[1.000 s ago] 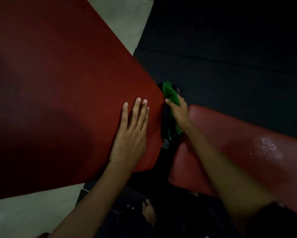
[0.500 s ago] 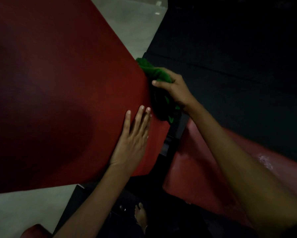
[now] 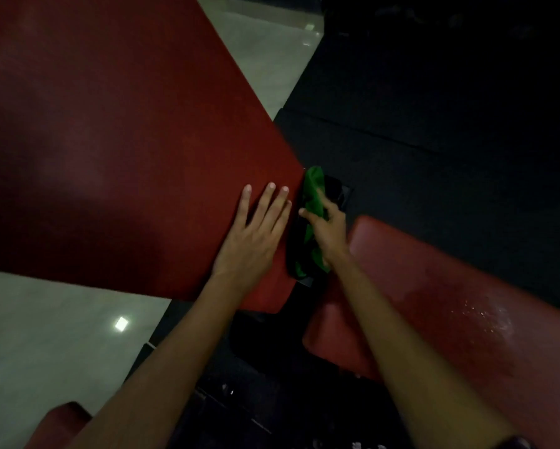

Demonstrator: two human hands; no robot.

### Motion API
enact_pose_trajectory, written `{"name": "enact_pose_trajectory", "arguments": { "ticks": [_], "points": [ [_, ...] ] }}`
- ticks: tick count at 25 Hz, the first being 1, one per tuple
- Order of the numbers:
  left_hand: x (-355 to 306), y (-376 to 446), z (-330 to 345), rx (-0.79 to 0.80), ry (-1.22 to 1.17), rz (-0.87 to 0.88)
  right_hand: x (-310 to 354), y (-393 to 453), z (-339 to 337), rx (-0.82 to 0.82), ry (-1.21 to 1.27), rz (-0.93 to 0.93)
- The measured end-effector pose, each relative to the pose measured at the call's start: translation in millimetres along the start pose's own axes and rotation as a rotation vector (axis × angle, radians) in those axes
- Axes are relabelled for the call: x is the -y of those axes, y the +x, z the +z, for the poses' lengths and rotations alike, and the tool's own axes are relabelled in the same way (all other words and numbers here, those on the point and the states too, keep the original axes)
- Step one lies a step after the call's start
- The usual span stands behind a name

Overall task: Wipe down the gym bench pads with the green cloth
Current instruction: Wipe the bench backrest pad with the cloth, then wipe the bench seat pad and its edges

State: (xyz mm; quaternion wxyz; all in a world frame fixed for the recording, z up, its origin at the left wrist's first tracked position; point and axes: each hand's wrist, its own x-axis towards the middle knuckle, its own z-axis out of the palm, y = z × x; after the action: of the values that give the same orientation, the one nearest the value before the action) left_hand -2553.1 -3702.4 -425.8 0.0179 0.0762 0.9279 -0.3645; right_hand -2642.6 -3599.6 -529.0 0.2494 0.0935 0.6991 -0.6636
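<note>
The green cloth (image 3: pixel 314 202) hangs in the dark gap between the large red pad (image 3: pixel 126 150) and the smaller red pad (image 3: pixel 450 306), pinched by the right hand (image 3: pixel 328 231), its lower folds lost in shadow. The left hand (image 3: pixel 256 234) lies flat, fingers straight, on the large pad.

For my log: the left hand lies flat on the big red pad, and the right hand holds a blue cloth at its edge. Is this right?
Not quite: the cloth is green, not blue, as the head view shows. The left hand lies flat on the big red pad, and the right hand holds the cloth at its edge.
</note>
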Motion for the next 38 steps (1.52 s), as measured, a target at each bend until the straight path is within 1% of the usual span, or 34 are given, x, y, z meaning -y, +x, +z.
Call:
{"name": "enact_pose_trajectory", "arguments": {
  "ticks": [1,3,5,6,8,11,14,17,19,22,24,26,29,30,31,33,35,37,38],
  "points": [
    [0,0,-1,-0.004,-0.044,-0.006,-5,-19,4,0.012,0.01,-0.012],
    [3,-2,-7,0.001,-0.106,-0.015,-15,-55,4,0.098,0.063,0.038],
    [4,-7,-15,0.071,-0.188,-0.025,-21,-82,-9,0.201,0.131,0.121],
    [3,-9,-17,0.118,-0.279,-0.04,-24,-92,-18,0.228,0.11,0.148],
    [-7,-28,-26,0.174,-0.46,-0.095,-38,-117,-36,0.209,0.017,0.167],
    [-40,-80,-35,0.264,-0.598,-0.156,-64,-161,-67,0.118,-0.072,0.171],
    [-88,-140,-40,0.402,-0.628,-0.132,-82,-200,-109,0.137,-0.169,0.13],
    [-146,-181,-52,0.509,-0.671,-0.104,-96,-234,-164,0.159,-0.224,0.157],
    [-187,-192,-66,0.556,-0.73,-0.057,-105,-249,-204,0.142,-0.348,0.152],
    [-244,-190,-87,0.575,-0.796,-0.037,-117,-251,-272,0.126,-0.72,0.08],
    [-280,-179,-98,0.568,-0.843,-0.028,-133,-236,-320,0.13,-0.953,0.06],
    [-318,-162,-103,0.528,-0.868,-0.028,-159,-219,-361,0.091,-1.131,0.08],
    [-381,-129,-105,0.45,-0.952,-0.03,-218,-212,-397,0.062,-1.451,0.124],
    [-400,-118,-104,0.405,-0.98,-0.039,-240,-215,-404,0.035,-1.554,0.082],
    [-415,-107,-102,0.346,-1.004,-0.045,-257,-218,-408,-0.021,-1.629,-0.015],
    [-445,-85,-90,0.229,-1.031,-0.042,-286,-215,-411,-0.142,-1.624,-0.224],
    [-465,-68,-69,0.155,-1.017,-0.031,-304,-204,-418,-0.299,-1.588,-0.415],
    [-482,-59,-50,0.048,-1.001,-0.056,-313,-199,-420,-0.379,-1.528,-0.512],
    [-488,-60,-44,-0.02,-1.003,-0.095,-314,-199,-420,-0.404,-1.518,-0.544]
  ]
}}
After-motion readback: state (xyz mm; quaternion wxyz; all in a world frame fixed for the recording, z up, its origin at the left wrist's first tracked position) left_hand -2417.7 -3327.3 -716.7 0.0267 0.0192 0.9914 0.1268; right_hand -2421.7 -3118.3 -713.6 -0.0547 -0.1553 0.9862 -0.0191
